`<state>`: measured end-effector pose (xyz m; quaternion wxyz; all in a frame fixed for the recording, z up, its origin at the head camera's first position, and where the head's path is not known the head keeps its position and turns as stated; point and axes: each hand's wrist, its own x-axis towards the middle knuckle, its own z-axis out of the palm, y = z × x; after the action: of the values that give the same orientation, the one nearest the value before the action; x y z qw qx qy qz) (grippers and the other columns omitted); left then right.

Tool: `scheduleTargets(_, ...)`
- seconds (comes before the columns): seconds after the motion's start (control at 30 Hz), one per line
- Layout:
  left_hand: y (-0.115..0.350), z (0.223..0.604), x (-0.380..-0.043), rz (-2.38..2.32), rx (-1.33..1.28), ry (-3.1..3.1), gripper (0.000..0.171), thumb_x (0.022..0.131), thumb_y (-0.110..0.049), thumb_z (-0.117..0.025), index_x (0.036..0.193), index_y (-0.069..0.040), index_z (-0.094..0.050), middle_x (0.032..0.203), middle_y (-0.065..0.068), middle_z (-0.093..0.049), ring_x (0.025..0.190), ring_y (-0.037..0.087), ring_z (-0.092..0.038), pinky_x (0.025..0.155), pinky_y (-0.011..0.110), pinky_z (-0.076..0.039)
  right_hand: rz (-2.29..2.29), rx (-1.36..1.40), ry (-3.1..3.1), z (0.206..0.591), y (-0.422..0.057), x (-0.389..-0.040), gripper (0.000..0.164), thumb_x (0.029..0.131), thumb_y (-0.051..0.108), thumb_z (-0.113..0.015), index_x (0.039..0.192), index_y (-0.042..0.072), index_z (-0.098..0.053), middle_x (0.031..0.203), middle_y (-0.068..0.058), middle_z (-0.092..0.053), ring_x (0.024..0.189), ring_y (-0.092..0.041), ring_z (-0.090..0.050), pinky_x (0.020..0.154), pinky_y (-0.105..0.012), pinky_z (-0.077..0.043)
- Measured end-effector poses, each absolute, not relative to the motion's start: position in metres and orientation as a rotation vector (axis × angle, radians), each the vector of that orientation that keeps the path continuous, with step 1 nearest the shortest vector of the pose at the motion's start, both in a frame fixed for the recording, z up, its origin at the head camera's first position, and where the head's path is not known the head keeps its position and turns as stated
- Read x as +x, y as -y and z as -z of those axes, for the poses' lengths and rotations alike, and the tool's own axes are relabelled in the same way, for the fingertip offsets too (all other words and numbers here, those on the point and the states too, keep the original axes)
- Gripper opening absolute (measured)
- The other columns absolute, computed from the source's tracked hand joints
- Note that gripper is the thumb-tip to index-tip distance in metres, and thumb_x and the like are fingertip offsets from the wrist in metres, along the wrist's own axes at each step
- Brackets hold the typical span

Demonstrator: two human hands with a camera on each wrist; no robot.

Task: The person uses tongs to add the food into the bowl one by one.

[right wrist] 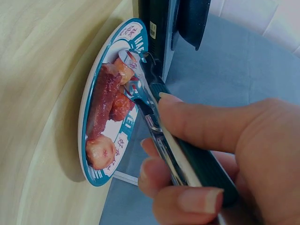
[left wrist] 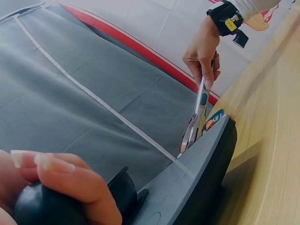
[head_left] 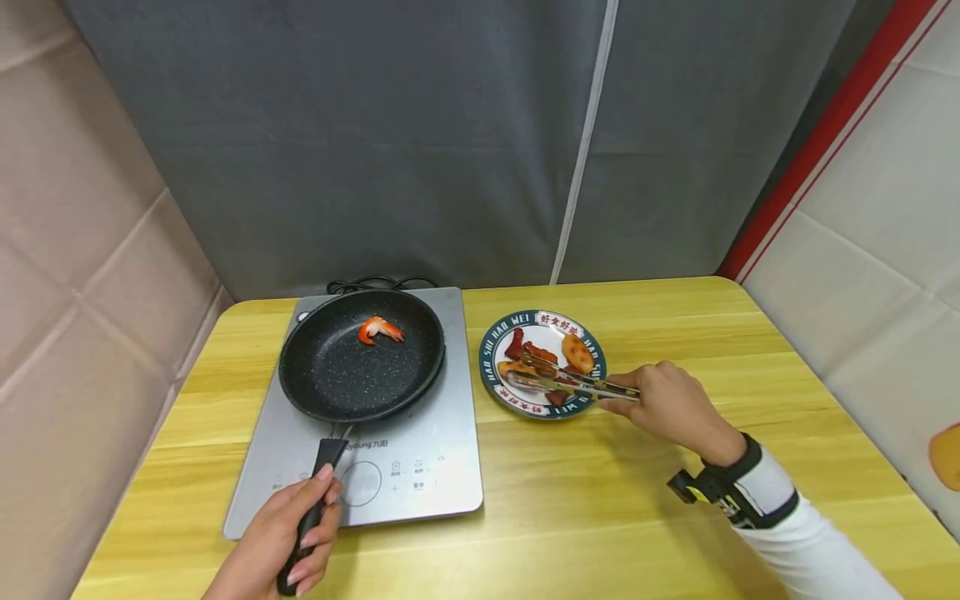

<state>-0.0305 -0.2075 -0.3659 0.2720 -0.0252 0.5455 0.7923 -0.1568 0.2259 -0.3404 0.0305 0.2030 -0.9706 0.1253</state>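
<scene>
Black pan [head_left: 352, 379], head view: just past fingers of your left hand [head_left: 277, 533], which grips handle [head_left: 330, 452], likely to steady it. Shrimp [head_left: 380, 330] inside. Your right hand [head_left: 667, 408] holds tongs [head_left: 581, 388], tips among food [head_left: 577, 354] on plate [head_left: 489, 375] ahead of fingers.
Left wrist view: cooker [left wrist: 187, 171], beyond left fingers, blocks most of plate.
Right wrist view: fingers squeeze tongs narrow; can't tell if tips pinch food.

Bright, even light fills the head view, with a faint sheen on the worktop [head_left: 555, 492] at lower centre and a soft shadow below the right hand [head_left: 667, 408]; the walls [head_left: 885, 183] splay outward at the edges. Wrist views look cooler, hazier; the tongs [right wrist: 168, 149] glint, and shadow borders the plate [right wrist: 96, 178].
</scene>
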Motion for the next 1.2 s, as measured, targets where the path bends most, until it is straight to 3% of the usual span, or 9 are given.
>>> scheduleTargets(0.4,0.207,0.367,-0.03,-2.144,-0.045,-1.446,0.033,0.101,-0.039,-0.031,0.09,-0.009,-0.041,0.059,-0.006,-0.035,0.039,0.009,-0.032,0.039,0.047,-0.006,-0.378,0.608,2.949,0.342,-0.228,-0.154,0.035,0.078,0.037,-0.071,0.1,0.01,-0.072,0.045,0.009,-0.028,0.039,-0.006,-0.024,0.036,-0.023,-0.02)
scheduleTargets(0.87,0.207,0.366,-0.029,-2.138,-0.094,-1.455,0.034,0.1,-0.041,-0.034,0.091,-0.008,-0.04,0.059,-0.005,-0.035,0.039,0.009,-0.032,0.041,0.046,-0.007,-0.406,0.641,2.855,0.325,-0.229,-0.154,0.036,0.078,0.036,-0.071,0.101,0.008,-0.071,0.04,0.012,-0.038,0.038,-0.005,-0.021,0.035,-0.023,-0.021)
scheduleTargets(1.2,0.207,0.365,-0.029,-2.131,-0.078,-1.488,0.035,0.1,-0.041,-0.034,0.091,-0.008,-0.04,0.059,-0.005,-0.035,0.039,0.009,-0.031,0.04,0.048,-0.007,-0.467,0.685,2.815,0.316,-0.215,-0.157,0.039,0.081,0.04,-0.068,0.105,0.008,-0.07,0.045,0.013,-0.022,0.04,-0.004,-0.02,0.038,-0.023,-0.02)
